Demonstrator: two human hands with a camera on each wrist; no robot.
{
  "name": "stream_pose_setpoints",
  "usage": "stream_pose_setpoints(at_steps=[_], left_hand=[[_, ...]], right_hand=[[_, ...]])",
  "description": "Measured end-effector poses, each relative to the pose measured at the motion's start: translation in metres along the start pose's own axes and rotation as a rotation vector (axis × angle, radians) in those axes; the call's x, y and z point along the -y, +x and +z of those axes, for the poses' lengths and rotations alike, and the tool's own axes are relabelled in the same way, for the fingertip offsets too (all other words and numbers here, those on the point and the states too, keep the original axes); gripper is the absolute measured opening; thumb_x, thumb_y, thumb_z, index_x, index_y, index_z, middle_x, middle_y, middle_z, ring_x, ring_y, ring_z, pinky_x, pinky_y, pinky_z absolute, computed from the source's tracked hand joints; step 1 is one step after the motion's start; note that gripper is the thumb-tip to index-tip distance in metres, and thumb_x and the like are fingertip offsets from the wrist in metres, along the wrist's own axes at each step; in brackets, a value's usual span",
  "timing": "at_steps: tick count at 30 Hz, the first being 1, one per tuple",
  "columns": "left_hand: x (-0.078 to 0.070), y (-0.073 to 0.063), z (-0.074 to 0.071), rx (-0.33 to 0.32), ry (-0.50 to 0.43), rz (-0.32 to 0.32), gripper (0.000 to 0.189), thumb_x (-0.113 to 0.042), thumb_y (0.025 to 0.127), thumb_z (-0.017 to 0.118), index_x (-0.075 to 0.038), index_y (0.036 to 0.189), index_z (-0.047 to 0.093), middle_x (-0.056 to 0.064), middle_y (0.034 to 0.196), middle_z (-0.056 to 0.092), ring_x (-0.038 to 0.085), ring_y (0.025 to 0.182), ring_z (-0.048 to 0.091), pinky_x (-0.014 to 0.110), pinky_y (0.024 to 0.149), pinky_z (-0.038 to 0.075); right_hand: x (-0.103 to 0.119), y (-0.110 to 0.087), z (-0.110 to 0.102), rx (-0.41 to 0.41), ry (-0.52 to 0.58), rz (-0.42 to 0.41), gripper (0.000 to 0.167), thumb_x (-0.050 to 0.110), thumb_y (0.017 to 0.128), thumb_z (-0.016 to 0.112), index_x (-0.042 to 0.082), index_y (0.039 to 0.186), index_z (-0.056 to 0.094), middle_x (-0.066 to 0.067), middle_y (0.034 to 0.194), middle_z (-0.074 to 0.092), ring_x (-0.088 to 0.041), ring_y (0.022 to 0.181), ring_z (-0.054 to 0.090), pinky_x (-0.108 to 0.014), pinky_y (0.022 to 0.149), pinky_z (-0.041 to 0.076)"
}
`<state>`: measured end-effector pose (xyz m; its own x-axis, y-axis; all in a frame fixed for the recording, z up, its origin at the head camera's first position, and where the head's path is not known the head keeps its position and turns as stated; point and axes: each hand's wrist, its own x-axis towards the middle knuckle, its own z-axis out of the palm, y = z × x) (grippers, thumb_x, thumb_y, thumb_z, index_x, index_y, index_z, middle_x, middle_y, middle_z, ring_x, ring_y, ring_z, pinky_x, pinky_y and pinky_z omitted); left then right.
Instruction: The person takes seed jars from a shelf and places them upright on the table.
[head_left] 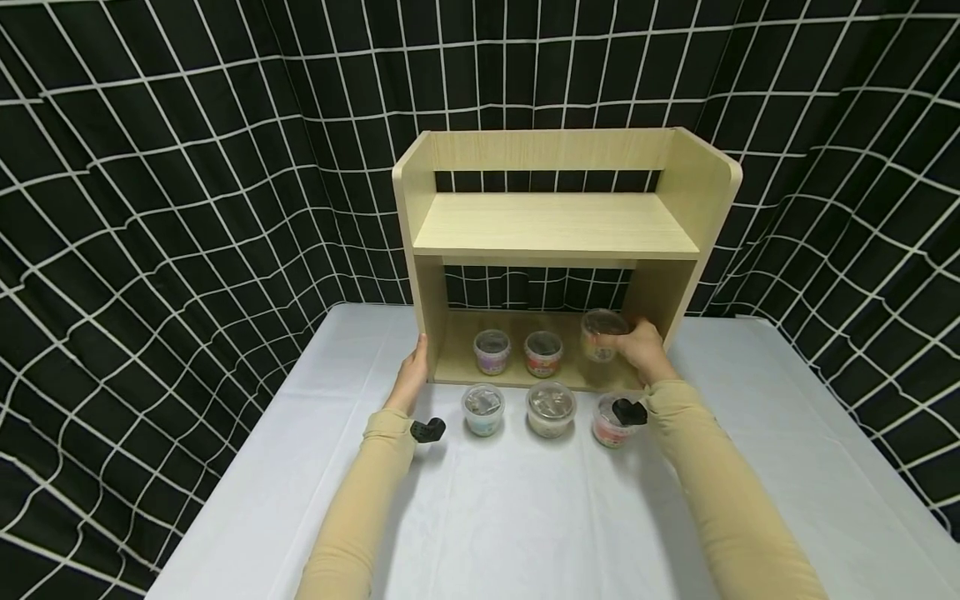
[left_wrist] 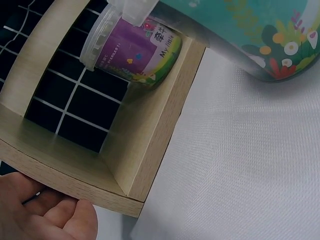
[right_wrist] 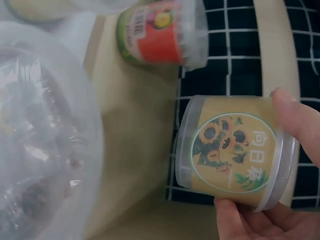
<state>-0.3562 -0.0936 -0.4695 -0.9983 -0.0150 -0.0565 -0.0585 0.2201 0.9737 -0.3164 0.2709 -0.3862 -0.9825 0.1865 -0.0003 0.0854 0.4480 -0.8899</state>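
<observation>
My right hand (head_left: pixel 641 348) grips a clear-lidded plastic tub (right_wrist: pixel 232 145) with a yellow sunflower label, its thumb on one side and fingers on the other. This tub is over the right part of the bottom board of a pale wooden shelf unit (head_left: pixel 555 225). My left hand (head_left: pixel 410 375) rests against the outer side of the unit's left panel; in the left wrist view its bent fingers (left_wrist: pixel 82 220) lie along the panel edge. On the bottom board stand a purple-labelled tub (head_left: pixel 492 353) and a red-labelled tub (head_left: pixel 543 354).
In front of the unit, a teal-labelled tub (head_left: pixel 483 410), a pale tub (head_left: pixel 551 410) and a pink-labelled tub (head_left: pixel 611 423) stand in a row on the white tabletop (head_left: pixel 517 517). The unit's middle board (head_left: pixel 555 221) overhangs the bottom compartment. Black cloth with white grid lines (head_left: pixel 187 208) surrounds the table.
</observation>
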Motion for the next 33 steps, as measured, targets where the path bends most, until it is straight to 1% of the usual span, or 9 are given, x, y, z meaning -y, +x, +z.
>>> stream_pose_setpoints(at_steps=[5,10,17,20,22,27,33], left_hand=[[0.000,0.000,0.000,-0.005,0.000,0.004,0.089,-0.073,0.086,0.021,-0.006,0.145,0.029,0.012,0.149,0.025,0.029,0.136,0.019,0.042,0.111,0.016],[0.001,-0.001,0.000,-0.004,0.001,0.006,0.087,-0.072,0.088,0.020,-0.007,0.145,0.029,0.012,0.149,0.025,0.029,0.136,0.019,0.042,0.110,0.016],[0.000,0.000,0.000,-0.002,0.001,0.001,0.089,-0.073,0.087,0.020,-0.007,0.145,0.028,0.011,0.149,0.025,0.029,0.136,0.019,0.042,0.110,0.016],[0.000,-0.001,0.000,0.005,-0.007,-0.008,0.090,-0.074,0.085,0.020,-0.008,0.146,0.027,0.011,0.149,0.023,0.029,0.136,0.018,0.044,0.110,0.016],[-0.001,-0.001,0.000,0.007,-0.015,-0.011,0.090,-0.075,0.085,0.020,-0.008,0.146,0.027,0.011,0.150,0.023,0.029,0.136,0.017,0.044,0.110,0.015],[-0.001,-0.002,0.000,0.003,-0.024,-0.009,0.089,-0.074,0.085,0.022,-0.009,0.146,0.027,0.011,0.150,0.023,0.029,0.136,0.017,0.043,0.111,0.015],[-0.002,-0.002,0.000,0.006,-0.030,-0.017,0.090,-0.074,0.085,0.022,-0.008,0.146,0.027,0.011,0.150,0.023,0.029,0.136,0.018,0.043,0.111,0.016]], right_hand=[[0.008,-0.004,-0.005,0.015,-0.016,-0.052,0.085,0.019,0.076,0.077,-0.015,0.136,0.027,-0.032,0.133,0.037,-0.042,0.120,0.037,-0.048,0.103,0.031],[0.017,-0.009,-0.009,0.039,-0.003,-0.074,0.090,0.023,0.075,0.079,-0.012,0.138,0.025,-0.030,0.135,0.036,-0.041,0.121,0.036,-0.047,0.103,0.032],[0.035,-0.021,-0.011,0.070,-0.005,-0.130,0.090,0.027,0.077,0.078,-0.009,0.140,0.025,-0.026,0.134,0.038,-0.036,0.117,0.040,-0.044,0.099,0.036],[0.042,-0.027,-0.009,0.082,-0.012,-0.153,0.091,0.030,0.077,0.078,-0.007,0.140,0.025,-0.025,0.134,0.039,-0.035,0.117,0.041,-0.043,0.098,0.038],[0.044,-0.031,-0.006,0.101,0.005,-0.159,0.091,0.030,0.077,0.078,-0.006,0.141,0.024,-0.025,0.134,0.039,-0.035,0.116,0.041,-0.042,0.096,0.039],[0.047,-0.044,0.002,0.143,0.047,-0.153,0.091,0.029,0.078,0.077,-0.005,0.143,0.023,-0.023,0.132,0.039,-0.034,0.116,0.040,-0.040,0.095,0.040],[0.047,-0.059,0.014,0.159,0.072,-0.152,0.090,0.028,0.074,0.080,0.000,0.142,0.028,-0.020,0.130,0.042,-0.032,0.115,0.042,-0.040,0.092,0.042]])
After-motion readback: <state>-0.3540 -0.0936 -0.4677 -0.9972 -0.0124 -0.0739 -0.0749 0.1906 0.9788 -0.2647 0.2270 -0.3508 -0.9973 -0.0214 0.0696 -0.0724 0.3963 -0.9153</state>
